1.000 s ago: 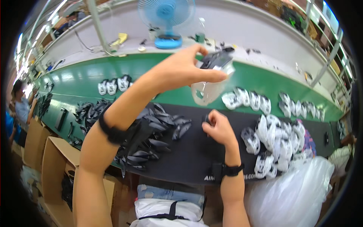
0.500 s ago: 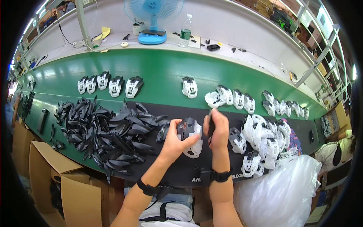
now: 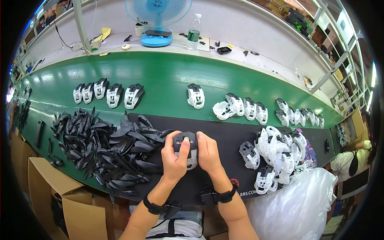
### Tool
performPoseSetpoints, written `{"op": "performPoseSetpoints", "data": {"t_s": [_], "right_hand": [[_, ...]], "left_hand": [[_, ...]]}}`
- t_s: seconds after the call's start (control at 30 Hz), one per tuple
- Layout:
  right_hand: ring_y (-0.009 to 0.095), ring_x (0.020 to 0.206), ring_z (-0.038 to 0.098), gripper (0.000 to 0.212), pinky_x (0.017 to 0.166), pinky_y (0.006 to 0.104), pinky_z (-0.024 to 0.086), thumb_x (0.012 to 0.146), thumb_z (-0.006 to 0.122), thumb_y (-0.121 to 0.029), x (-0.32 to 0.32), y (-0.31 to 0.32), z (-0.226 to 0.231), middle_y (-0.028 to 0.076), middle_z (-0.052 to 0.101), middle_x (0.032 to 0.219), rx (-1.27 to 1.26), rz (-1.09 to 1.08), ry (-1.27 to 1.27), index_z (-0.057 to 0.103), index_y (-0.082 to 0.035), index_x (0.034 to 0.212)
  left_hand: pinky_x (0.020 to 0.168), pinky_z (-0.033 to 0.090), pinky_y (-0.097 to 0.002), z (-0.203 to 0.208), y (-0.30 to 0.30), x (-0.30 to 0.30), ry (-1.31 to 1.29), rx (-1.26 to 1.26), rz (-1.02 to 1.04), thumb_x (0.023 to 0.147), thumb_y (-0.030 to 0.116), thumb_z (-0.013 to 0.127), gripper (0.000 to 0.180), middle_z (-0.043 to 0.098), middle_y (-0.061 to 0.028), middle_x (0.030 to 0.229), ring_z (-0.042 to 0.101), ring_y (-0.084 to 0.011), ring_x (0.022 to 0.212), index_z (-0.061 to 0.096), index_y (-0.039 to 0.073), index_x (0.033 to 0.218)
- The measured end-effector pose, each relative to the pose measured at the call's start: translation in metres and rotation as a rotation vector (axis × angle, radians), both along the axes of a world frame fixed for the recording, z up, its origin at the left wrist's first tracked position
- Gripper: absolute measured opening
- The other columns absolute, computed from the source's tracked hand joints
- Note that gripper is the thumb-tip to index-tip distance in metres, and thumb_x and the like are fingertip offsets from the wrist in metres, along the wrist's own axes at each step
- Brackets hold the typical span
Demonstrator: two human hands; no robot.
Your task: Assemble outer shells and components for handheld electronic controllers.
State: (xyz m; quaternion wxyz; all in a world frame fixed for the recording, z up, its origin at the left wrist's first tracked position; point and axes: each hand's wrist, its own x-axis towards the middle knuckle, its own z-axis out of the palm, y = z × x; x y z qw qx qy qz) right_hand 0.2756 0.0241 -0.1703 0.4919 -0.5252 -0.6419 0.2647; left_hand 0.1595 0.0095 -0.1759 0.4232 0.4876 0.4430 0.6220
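Observation:
A black-and-white computer mouse shell (image 3: 193, 157) is held upright between my two hands, just above the black mat. My left hand (image 3: 174, 160) wraps its left side, with the thumb lying across the black top. On the other side, my right hand (image 3: 209, 155) is closed against the shell's right edge, fingers pressed together. Whether a dark side piece sits under the right fingers is hidden. Left of my hands spreads a big pile of black curved side panels (image 3: 124, 158). A heap of white mouse shells (image 3: 276, 148) lies to the right, one black-topped shell (image 3: 250, 155) beside it.
Along the green table (image 3: 160, 72) stand rows of mouse shells (image 3: 115, 96). Behind, a shelf holds a blue fan (image 3: 157, 39) and a water bottle (image 3: 193, 34). Cardboard boxes (image 3: 84, 212) sit lower left; a clear plastic bag (image 3: 294, 204) bulges lower right. Another person (image 3: 352, 162) is at far right.
My right hand, apart from the shell and holding a dark thin piece before, has come in against its right side. The shell has turned and moved slightly left and nearer to me.

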Motion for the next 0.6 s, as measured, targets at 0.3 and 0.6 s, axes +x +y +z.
{"op": "performPoseSetpoints", "data": {"t_s": [0.3, 0.6], "right_hand": [[0.031, 0.048, 0.044, 0.036, 0.049, 0.0381, 0.037, 0.098, 0.032, -0.019, -0.013, -0.004, -0.004, 0.017, 0.045, 0.057, -0.013, 0.037, 0.135, 0.047, 0.002, 0.074], [0.029, 0.048, 0.045, 0.035, 0.049, 0.0381, 0.036, 0.098, 0.033, -0.019, -0.013, -0.003, -0.010, 0.017, 0.043, 0.056, 0.010, 0.062, 0.154, 0.047, 0.002, 0.074]], "left_hand": [[0.066, 0.046, -0.0259, 0.001, -0.004, -0.005, 0.210, 0.093, 0.081, 0.091, 0.016, 0.054, 0.024, 0.060, -0.0080, 0.080, 0.056, -0.0120, 0.073, 0.051, -0.003, 0.106], [0.062, 0.046, -0.0272, 0.004, -0.004, -0.009, 0.259, 0.065, 0.060, 0.089, 0.015, 0.055, 0.025, 0.060, -0.0093, 0.077, 0.057, -0.0130, 0.068, 0.051, -0.003, 0.105]]}}
